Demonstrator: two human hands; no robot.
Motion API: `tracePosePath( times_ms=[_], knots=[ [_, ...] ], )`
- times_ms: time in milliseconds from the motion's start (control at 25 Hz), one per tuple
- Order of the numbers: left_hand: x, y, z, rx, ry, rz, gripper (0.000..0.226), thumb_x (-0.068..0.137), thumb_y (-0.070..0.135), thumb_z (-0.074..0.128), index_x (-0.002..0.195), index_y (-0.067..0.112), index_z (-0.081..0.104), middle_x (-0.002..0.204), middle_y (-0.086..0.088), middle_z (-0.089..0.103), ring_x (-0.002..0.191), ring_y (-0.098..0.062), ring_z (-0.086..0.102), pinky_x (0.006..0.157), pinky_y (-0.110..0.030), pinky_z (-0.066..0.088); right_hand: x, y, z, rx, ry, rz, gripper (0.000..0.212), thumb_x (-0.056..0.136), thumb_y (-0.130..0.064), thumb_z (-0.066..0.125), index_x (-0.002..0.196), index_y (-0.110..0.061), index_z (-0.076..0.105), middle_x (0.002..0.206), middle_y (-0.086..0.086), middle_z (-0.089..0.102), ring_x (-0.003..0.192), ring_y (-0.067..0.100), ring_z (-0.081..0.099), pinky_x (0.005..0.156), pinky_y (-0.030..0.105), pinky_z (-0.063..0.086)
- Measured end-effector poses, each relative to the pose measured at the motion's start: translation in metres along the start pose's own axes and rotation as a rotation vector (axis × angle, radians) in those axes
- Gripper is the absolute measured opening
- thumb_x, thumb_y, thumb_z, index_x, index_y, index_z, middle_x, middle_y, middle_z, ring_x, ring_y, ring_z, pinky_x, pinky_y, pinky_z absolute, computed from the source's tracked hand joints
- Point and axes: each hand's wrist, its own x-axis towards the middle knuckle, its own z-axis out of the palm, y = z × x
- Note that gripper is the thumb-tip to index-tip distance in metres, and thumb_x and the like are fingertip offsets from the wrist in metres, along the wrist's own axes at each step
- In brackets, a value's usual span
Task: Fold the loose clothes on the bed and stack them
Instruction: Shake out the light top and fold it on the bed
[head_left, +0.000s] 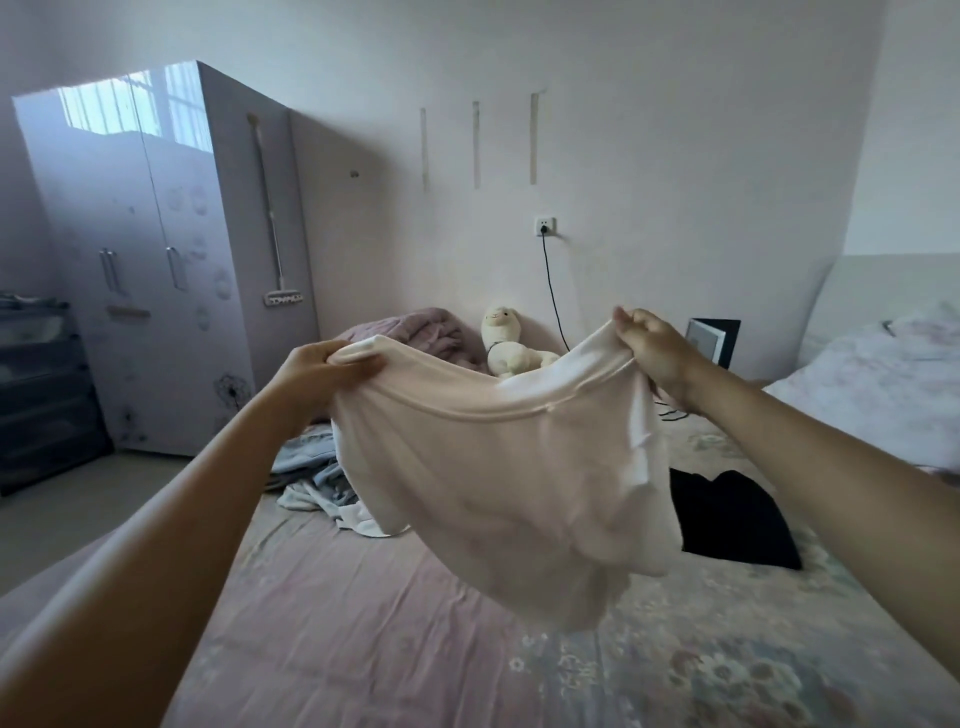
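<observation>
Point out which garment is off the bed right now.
The pale pink top, held up by the left hand and right hand. The black garment and the blue-grey pile lie on the bed.

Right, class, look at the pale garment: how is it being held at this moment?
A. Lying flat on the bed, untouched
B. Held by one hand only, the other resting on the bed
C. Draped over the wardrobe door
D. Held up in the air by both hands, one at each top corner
D: the left hand and right hand each grip a top corner of the pale garment, which hangs above the bed.
</observation>
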Motion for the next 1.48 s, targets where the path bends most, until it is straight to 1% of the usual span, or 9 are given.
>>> tracePosePath(
  times_ms=[160, 360, 560, 720, 800, 1000, 1120, 1360, 1480],
  knots=[
    [-0.005, 0.001, 0.000, -0.051, -0.079, -0.022, 0.013, 0.081, 0.030, 0.072, 0.084, 0.018, 0.068, 0.056, 0.013, 0.058, 0.047, 0.002, 0.052, 0.042, -0.012, 0.040, -0.011, -0.006, -0.005, -0.411, -0.219, -0.215, 0.061, 0.076, -0.034, 0.077, 0.123, -0.041, 0.040, 0.110, -0.001, 0.044, 0.094, 0.013, 0.049, 0.074, 0.016, 0.039],
    [-0.002, 0.010, -0.004, -0.070, -0.179, -0.025, 0.008, 0.087, 0.029, 0.066, 0.087, 0.022, 0.062, 0.070, 0.008, 0.060, 0.055, -0.002, 0.058, 0.046, -0.016, 0.046, -0.014, -0.006, 0.000, -0.618, -0.244, -0.284, 0.014, 0.083, -0.028, 0.071, 0.091, -0.032, 0.061, 0.100, -0.001, 0.031, 0.097, 0.009, 0.039, 0.088, 0.017, 0.032],
    [-0.001, 0.013, 0.001, -0.069, -0.166, 0.007, 0.015, 0.089, 0.028, 0.064, 0.081, 0.022, 0.054, 0.072, 0.004, 0.055, 0.058, -0.006, 0.052, 0.048, -0.015, 0.045, -0.010, -0.008, -0.002, -0.454, -0.049, -0.322, 0.007, 0.087, -0.018, 0.067, 0.088, -0.024, 0.072, 0.098, 0.001, 0.047, 0.100, 0.018, 0.052, 0.078, 0.005, 0.034],
    [0.002, 0.018, 0.007, -0.026, -0.125, 0.011, 0.019, 0.089, 0.030, 0.065, 0.095, 0.016, 0.054, 0.083, 0.000, 0.056, 0.068, -0.011, 0.052, 0.057, -0.022, 0.047, -0.003, -0.005, 0.003, -0.599, 0.078, -0.342, 0.012, 0.088, -0.019, 0.066, 0.092, -0.013, 0.075, 0.110, -0.001, 0.055, 0.120, 0.025, 0.041, 0.105, 0.042, 0.033],
    [0.000, 0.020, 0.007, -0.047, -0.150, -0.012, 0.023, 0.089, 0.027, 0.065, 0.105, 0.014, 0.056, 0.090, -0.002, 0.061, 0.074, -0.013, 0.058, 0.065, -0.028, 0.049, 0.000, -0.004, 0.006, -0.510, 0.099, -0.369, 0.010, 0.088, -0.014, 0.065, 0.089, -0.009, 0.073, 0.109, 0.003, 0.064, 0.114, 0.023, 0.049, 0.102, 0.041, 0.039],
    [-0.004, 0.017, 0.008, -0.056, -0.194, -0.021, 0.006, 0.090, 0.018, 0.064, 0.094, 0.016, 0.069, 0.077, 0.006, 0.070, 0.070, -0.008, 0.064, 0.060, -0.022, 0.054, -0.002, -0.004, 0.006, -0.240, -0.003, -0.255, 0.011, 0.091, -0.011, 0.060, 0.084, -0.010, 0.068, 0.084, 0.005, 0.066, 0.078, 0.008, 0.054, 0.062, 0.001, 0.037],
    [-0.002, 0.013, 0.005, 0.006, -0.185, -0.039, 0.021, 0.088, 0.020, 0.067, 0.107, 0.012, 0.065, 0.084, 0.003, 0.067, 0.075, -0.009, 0.061, 0.066, -0.023, 0.052, 0.000, -0.010, -0.001, -0.218, 0.042, -0.282, 0.009, 0.093, -0.007, 0.057, 0.088, -0.009, 0.064, 0.078, -0.002, 0.060, 0.071, 0.001, 0.050, 0.060, 0.000, 0.037],
    [-0.002, 0.013, 0.002, -0.045, -0.186, -0.057, 0.014, 0.085, 0.032, 0.069, 0.089, 0.019, 0.065, 0.080, 0.003, 0.066, 0.069, -0.007, 0.063, 0.067, -0.022, 0.053, -0.001, -0.014, -0.006, -0.027, -0.100, -0.114, 0.018, 0.098, -0.013, 0.049, 0.091, -0.015, 0.066, 0.082, -0.004, 0.062, 0.073, 0.005, 0.055, 0.062, 0.008, 0.046],
    [-0.001, 0.014, -0.005, 0.051, -0.151, -0.043, 0.022, 0.087, 0.039, 0.065, 0.089, 0.017, 0.064, 0.080, 0.002, 0.062, 0.068, -0.008, 0.058, 0.067, -0.023, 0.049, -0.005, -0.015, -0.008, -0.419, -0.225, -0.211, 0.013, 0.089, -0.021, 0.064, 0.077, -0.027, 0.067, 0.082, -0.008, 0.062, 0.076, 0.004, 0.056, 0.059, 0.006, 0.040]
  ],
)
